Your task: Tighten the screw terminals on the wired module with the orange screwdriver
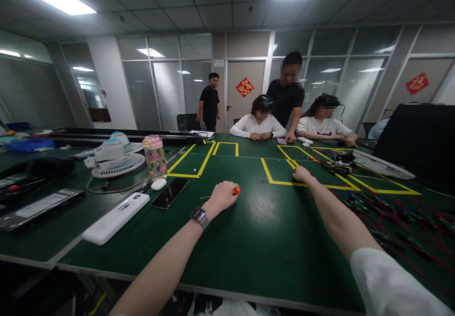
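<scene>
My left hand (223, 197) is closed around a screwdriver, low over the green table (263, 249). The orange screwdriver handle (236, 191) pokes out by the thumb side, and its thin shaft points left. A watch sits on that wrist. Farther forward and to the right, my right hand (302, 175) is down at the yellow tape outline (284, 182). Its fingers are curled together, and whatever is in them is hidden. Left of my left hand lie a black phone (170, 193) and a small white rounded case (159, 184).
On the left stand a pink-lidded bottle (155, 157), white fans (115, 157) and a long white box (116, 217). Tangled red and black wires (401, 221) cover the right side, near a white tray-like part (384, 163). Two people sit opposite; two others stand.
</scene>
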Demonstrator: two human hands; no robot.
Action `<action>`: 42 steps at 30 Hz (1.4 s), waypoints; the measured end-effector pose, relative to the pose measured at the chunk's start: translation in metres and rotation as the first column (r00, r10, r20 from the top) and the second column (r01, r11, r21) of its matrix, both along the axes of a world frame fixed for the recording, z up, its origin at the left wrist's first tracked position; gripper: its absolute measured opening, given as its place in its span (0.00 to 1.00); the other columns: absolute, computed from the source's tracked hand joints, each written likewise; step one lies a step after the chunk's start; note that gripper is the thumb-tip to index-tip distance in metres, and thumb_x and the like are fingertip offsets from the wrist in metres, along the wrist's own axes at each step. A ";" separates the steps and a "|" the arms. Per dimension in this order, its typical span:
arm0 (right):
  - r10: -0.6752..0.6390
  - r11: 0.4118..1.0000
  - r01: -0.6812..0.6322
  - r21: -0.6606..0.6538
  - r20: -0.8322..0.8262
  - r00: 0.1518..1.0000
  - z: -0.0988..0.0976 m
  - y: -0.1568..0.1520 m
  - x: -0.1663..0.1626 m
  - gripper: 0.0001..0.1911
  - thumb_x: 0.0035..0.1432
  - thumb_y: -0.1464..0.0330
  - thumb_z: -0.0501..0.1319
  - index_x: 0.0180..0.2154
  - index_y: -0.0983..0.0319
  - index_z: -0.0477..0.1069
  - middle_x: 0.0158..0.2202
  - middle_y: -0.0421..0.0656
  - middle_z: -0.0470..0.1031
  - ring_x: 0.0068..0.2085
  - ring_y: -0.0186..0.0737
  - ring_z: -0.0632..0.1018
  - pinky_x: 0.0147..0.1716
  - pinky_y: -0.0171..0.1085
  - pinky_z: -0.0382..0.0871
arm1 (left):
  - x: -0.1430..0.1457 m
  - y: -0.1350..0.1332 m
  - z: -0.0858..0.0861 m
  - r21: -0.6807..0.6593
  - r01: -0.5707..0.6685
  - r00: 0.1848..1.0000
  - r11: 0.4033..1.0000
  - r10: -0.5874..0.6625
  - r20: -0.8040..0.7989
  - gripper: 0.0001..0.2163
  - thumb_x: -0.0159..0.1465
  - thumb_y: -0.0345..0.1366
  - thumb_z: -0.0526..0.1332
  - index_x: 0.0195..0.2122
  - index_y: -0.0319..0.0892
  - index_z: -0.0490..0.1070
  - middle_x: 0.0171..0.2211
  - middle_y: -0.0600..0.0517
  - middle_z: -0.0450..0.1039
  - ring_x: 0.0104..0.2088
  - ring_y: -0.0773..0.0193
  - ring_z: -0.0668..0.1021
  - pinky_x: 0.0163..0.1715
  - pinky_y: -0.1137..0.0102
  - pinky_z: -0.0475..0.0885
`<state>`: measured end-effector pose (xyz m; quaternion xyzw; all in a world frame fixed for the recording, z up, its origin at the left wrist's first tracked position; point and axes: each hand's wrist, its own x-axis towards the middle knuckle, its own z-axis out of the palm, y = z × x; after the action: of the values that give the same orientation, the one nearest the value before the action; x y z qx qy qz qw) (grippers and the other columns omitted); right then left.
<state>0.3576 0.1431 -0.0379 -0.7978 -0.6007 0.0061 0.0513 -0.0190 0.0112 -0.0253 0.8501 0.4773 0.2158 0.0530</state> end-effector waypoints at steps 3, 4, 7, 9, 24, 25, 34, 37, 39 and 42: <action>0.039 0.999 -0.039 -0.003 0.006 0.999 0.005 -0.001 -0.011 0.15 0.61 0.65 0.57 0.47 0.66 0.68 0.48 0.50 0.70 0.47 0.43 0.74 0.46 0.45 0.69 | 0.000 -0.001 0.001 -0.006 0.004 1.000 1.000 -0.004 0.012 0.08 0.61 0.34 0.55 0.37 0.43 0.74 0.36 0.49 0.76 0.35 0.62 0.77 0.36 0.69 0.71; 0.055 0.998 -0.055 -0.003 0.009 0.998 0.006 0.000 -0.016 0.15 0.61 0.64 0.57 0.48 0.65 0.67 0.48 0.48 0.70 0.46 0.42 0.74 0.46 0.46 0.70 | 0.000 -0.002 0.001 -0.009 0.006 1.000 1.000 -0.006 0.017 0.08 0.61 0.34 0.55 0.36 0.43 0.74 0.36 0.49 0.76 0.35 0.62 0.77 0.35 0.70 0.71; 0.115 0.993 -0.115 0.009 0.020 0.993 0.009 -0.001 -0.035 0.15 0.61 0.64 0.57 0.48 0.65 0.67 0.48 0.47 0.70 0.46 0.42 0.74 0.45 0.46 0.71 | -0.001 -0.003 0.001 -0.006 0.004 0.999 1.000 -0.004 0.032 0.07 0.61 0.34 0.55 0.34 0.43 0.74 0.36 0.49 0.76 0.34 0.62 0.78 0.34 0.69 0.71; 0.171 0.985 -0.172 0.031 0.026 0.985 0.009 -0.003 -0.050 0.15 0.61 0.64 0.58 0.47 0.65 0.68 0.48 0.47 0.71 0.46 0.42 0.74 0.46 0.47 0.70 | -0.001 -0.004 0.001 -0.001 -0.001 0.999 1.000 0.001 0.038 0.07 0.61 0.33 0.55 0.33 0.43 0.74 0.35 0.49 0.76 0.34 0.62 0.78 0.34 0.69 0.71; 0.741 0.653 -0.709 0.267 -0.029 0.671 -0.005 -0.100 -0.173 0.24 0.53 0.81 0.52 0.50 0.62 0.70 0.45 0.46 0.73 0.45 0.39 0.74 0.47 0.34 0.65 | 0.003 -0.006 0.019 0.112 -0.110 0.994 0.988 0.107 0.031 0.10 0.63 0.37 0.53 0.38 0.44 0.73 0.35 0.47 0.76 0.35 0.58 0.77 0.34 0.69 0.68; 0.786 0.597 -0.739 0.311 -0.043 0.617 -0.006 -0.113 -0.178 0.24 0.54 0.81 0.52 0.51 0.62 0.69 0.45 0.47 0.72 0.45 0.39 0.74 0.46 0.35 0.66 | 0.003 -0.007 0.022 0.125 -0.136 0.990 0.983 0.131 0.048 0.11 0.64 0.40 0.53 0.38 0.44 0.73 0.35 0.47 0.76 0.35 0.58 0.77 0.34 0.69 0.68; 0.880 0.469 -0.775 0.424 -0.155 0.449 -0.022 -0.186 -0.193 0.16 0.61 0.74 0.52 0.45 0.59 0.75 0.42 0.46 0.74 0.40 0.38 0.77 0.41 0.35 0.72 | -0.005 -0.013 0.047 0.179 -0.190 0.845 0.965 0.068 0.530 0.14 0.67 0.36 0.44 0.41 0.42 0.69 0.30 0.51 0.72 0.29 0.65 0.73 0.31 0.72 0.65; 0.895 0.440 -0.773 0.457 -0.152 0.419 -0.025 -0.191 -0.191 0.15 0.62 0.72 0.52 0.45 0.60 0.75 0.42 0.47 0.75 0.40 0.38 0.77 0.41 0.36 0.72 | -0.006 -0.005 0.049 0.085 -0.106 0.681 0.991 0.010 0.733 0.13 0.67 0.39 0.46 0.41 0.41 0.67 0.28 0.52 0.68 0.26 0.68 0.71 0.27 0.74 0.65; 0.904 0.420 -0.777 0.469 -0.136 0.406 -0.026 -0.193 -0.191 0.15 0.62 0.72 0.51 0.45 0.60 0.75 0.41 0.47 0.75 0.40 0.38 0.77 0.40 0.36 0.72 | -0.008 0.000 0.050 0.006 -0.004 0.556 1.000 -0.003 0.831 0.13 0.66 0.41 0.49 0.41 0.40 0.66 0.28 0.53 0.68 0.25 0.69 0.70 0.23 0.75 0.65; 0.896 0.426 -0.767 0.480 -0.105 0.432 -0.027 -0.193 -0.191 0.13 0.62 0.70 0.54 0.44 0.60 0.75 0.40 0.47 0.75 0.40 0.39 0.76 0.40 0.36 0.72 | -0.009 0.002 0.052 0.006 0.097 0.434 0.995 -0.047 0.900 0.12 0.63 0.43 0.53 0.40 0.39 0.66 0.29 0.51 0.70 0.26 0.69 0.72 0.24 0.77 0.67</action>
<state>0.1668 -0.0501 -0.0650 -0.3460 -0.8899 0.0604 0.2912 -0.0278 0.0133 0.0262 0.6242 0.3448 0.6201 0.3270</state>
